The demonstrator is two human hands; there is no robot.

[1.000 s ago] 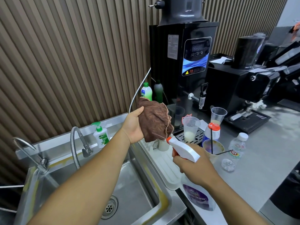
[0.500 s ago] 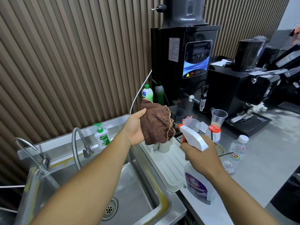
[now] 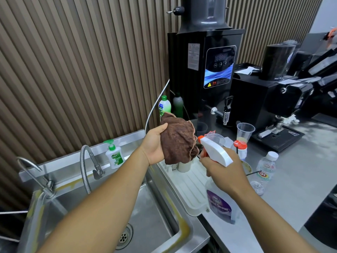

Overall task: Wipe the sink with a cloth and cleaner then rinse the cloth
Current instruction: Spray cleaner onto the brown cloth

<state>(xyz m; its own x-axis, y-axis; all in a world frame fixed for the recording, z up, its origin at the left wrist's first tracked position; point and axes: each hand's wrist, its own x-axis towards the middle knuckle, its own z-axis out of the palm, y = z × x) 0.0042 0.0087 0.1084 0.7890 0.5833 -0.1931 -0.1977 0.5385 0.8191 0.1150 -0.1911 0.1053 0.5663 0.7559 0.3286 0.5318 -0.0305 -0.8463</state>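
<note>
My left hand holds a bunched brown cloth up in the air above the sink's right edge. My right hand grips the neck of a glass-cleaner spray bottle, white trigger head with an orange nozzle, purple label below. The nozzle points left at the cloth from a few centimetres away. The stainless steel sink lies below my left arm, with its drain at the bottom and yellowish stains along the rim.
Two taps and a hand-soap pump bottle stand behind the sink. A white drain tray lies right of it. Cups, a water bottle, a black water boiler and coffee machines crowd the counter.
My right hand has lifted the spray bottle off the counter and brought its nozzle up close to the cloth. The left hand has held the cloth nearly still.
</note>
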